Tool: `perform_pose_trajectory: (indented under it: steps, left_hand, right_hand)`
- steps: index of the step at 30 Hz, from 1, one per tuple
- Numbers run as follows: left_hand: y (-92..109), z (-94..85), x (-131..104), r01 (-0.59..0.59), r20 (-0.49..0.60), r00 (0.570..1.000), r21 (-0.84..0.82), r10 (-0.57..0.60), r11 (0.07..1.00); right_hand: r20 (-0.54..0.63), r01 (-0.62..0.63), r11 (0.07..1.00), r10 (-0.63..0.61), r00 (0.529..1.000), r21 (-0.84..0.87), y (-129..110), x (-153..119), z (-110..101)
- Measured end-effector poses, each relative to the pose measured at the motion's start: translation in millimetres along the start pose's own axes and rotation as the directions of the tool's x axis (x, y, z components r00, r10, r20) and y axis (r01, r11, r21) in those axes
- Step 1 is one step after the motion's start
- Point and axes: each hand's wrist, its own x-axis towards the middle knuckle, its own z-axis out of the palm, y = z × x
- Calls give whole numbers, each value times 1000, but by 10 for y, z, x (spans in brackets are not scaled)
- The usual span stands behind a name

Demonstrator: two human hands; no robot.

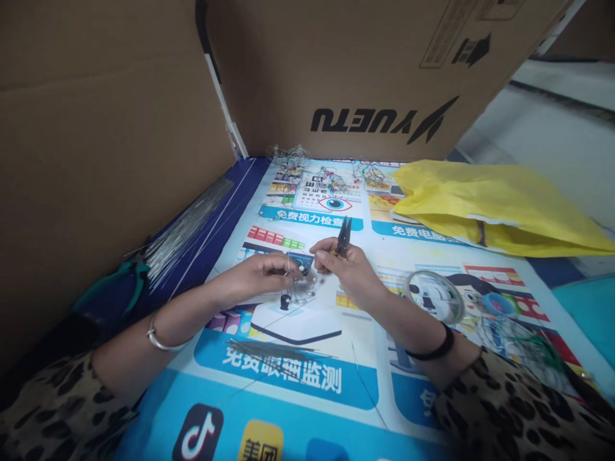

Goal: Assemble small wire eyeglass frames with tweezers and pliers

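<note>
Near the middle of the printed sheet, my left hand (264,275) pinches a small piece of beaded wire work (303,288), a loop of thin wire with clear, pearl-like beads. Just right of it is my right hand (348,269), fingers curled round a pair of pliers (344,235) whose dark jaws point up and away from me. Thumb and index of that hand come close to the wire piece; whether they touch it I cannot tell. Below both hands lies a bundle of short straight wires (276,351), with a single loose wire (368,387) to its right.
Cardboard walls (269,77) close off the back and left. Long wires (187,224) and teal-handled pliers (120,291) lie at left. Tangled wire pieces (331,179) are at the back, a yellow bag (500,198) at right, with a roll of clear tape (435,298) nearer.
</note>
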Motion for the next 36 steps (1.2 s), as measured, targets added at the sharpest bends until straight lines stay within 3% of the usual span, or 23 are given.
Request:
perform_pose_trajectory:
  steps: [5, 12, 17, 25, 30, 36]
  left_hand:
    - [-3, 2, 0, -21, -102, 994, 45, 25, 999]
    - [19, 79, -4, 77, -114, 987, -259, -110, 963]
    - [16, 121, -1, 87, -114, 985, -327, -130, 941]
    - [-9, 174, 26, 41, -131, 985, -461, -114, 886]
    - [-3, 185, 29, 27, -180, 976, -445, -119, 895]
    - [7, 169, 26, 61, -200, 968, -397, -151, 916]
  right_hand:
    - [4, 17, 1000, -17, 1000, -12, 8, 4, -11]
    - [-61, 77, 974, -92, 994, -215, 17, -28, 10]
    - [-92, 215, 894, -271, 958, -393, 23, -78, 35]
    - [35, 370, 736, -428, 903, -567, -18, -137, 55]
    - [55, 401, 707, -458, 887, -582, -58, -156, 68]
    - [-6, 356, 740, -437, 900, -571, -58, -139, 52]
